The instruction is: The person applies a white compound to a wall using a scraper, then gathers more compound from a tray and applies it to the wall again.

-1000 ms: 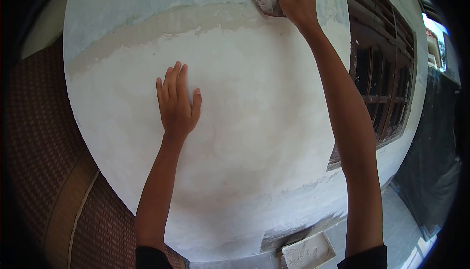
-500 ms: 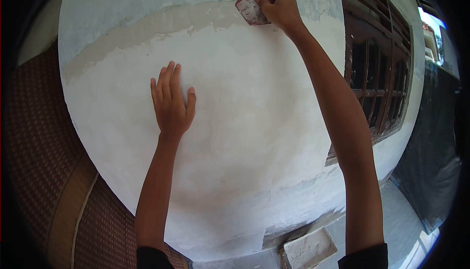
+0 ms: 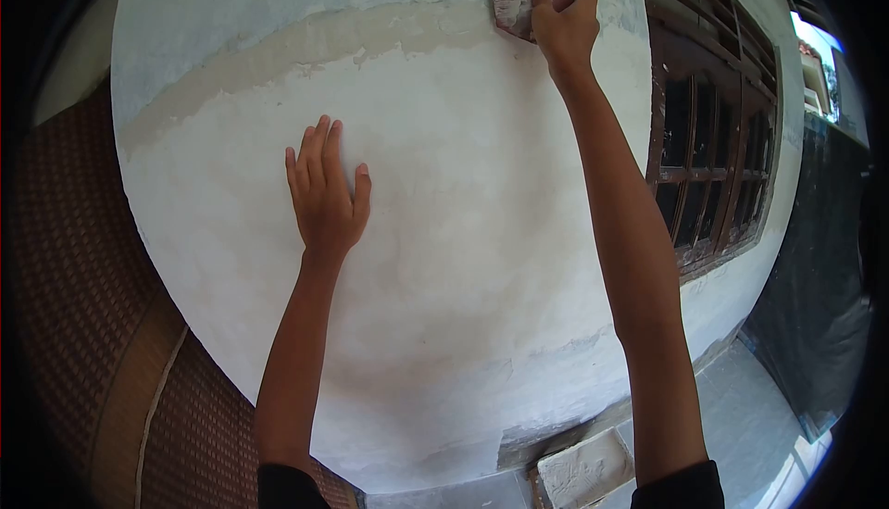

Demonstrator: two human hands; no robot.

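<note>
My right hand [image 3: 567, 29] holds a dark red, flat-bladed scraper [image 3: 528, 7] against the upper part of the wall, with whitish paste on its face. Around the tool lies the edge of a grey-beige band of filler [image 3: 343, 38] that curves across the wall to the left. Lower and to the left, my left hand [image 3: 326, 196] rests with fingers spread on the white wall [image 3: 444, 231], holding nothing. Its palm faces the plaster.
A shallow tray [image 3: 585, 468] with pale paste sits on the grey tiled floor [image 3: 741, 416] below. A brown wooden window [image 3: 713, 157] is on the right, beside a dark sheet [image 3: 801, 296]. Brown woven matting [image 3: 74, 277] lines the left side.
My right hand and the scraper have moved to the right along the upper wall, and the forearm has shifted with them. My left hand has stayed in place.
</note>
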